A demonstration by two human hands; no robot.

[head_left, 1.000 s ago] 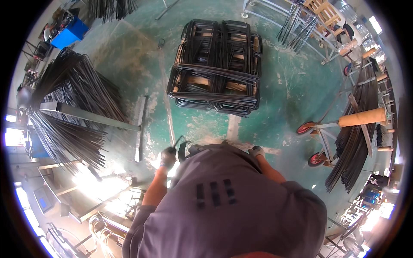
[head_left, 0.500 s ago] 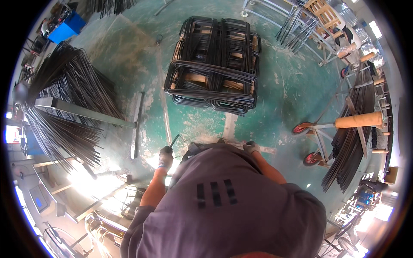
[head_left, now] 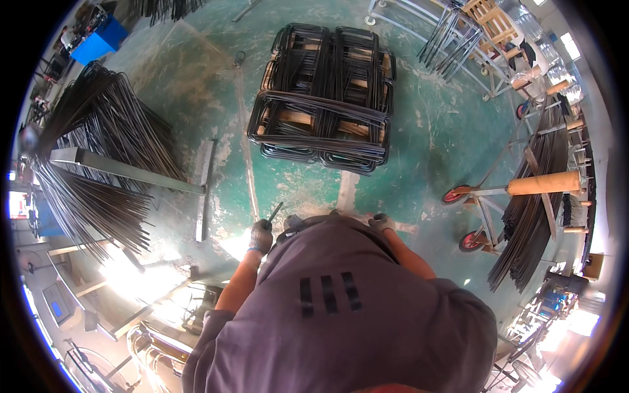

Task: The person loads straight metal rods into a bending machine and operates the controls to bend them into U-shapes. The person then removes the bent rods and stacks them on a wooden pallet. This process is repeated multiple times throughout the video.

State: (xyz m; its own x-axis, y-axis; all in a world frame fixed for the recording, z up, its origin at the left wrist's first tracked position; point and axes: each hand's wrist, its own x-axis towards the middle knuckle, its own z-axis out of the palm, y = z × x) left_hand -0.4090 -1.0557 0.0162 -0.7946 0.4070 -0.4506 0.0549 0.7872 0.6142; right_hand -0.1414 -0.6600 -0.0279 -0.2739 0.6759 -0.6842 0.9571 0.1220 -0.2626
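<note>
My left hand point(head_left: 261, 238), in a grey glove, is closed around a dark metal rod point(head_left: 276, 211). The rod's free end sticks up past the thumb side; its lower part is hidden by the hand and my body. On the other side of my shirt front, my gloved right hand point(head_left: 379, 223) is held low with its fingers curled in. Whether anything lies in it is too small to make out. Ahead of both hands, on the floor, rests a stack of bent black wire frames point(head_left: 321, 98) with rounded corners, with pieces of wood showing beneath; neither hand touches it.
Left stands a big bundle of long dark rods point(head_left: 108, 144) over a metal beam rack point(head_left: 131, 170). On the right, a wheeled rack point(head_left: 481, 203) with a tan roller point(head_left: 544, 183) carries more rods. A blue bin point(head_left: 99, 40) and a wooden pallet point(head_left: 490, 19) are farther off.
My left hand has shifted slightly up and to the right, and the rod in it now points more to the upper right. My right hand has barely moved.
</note>
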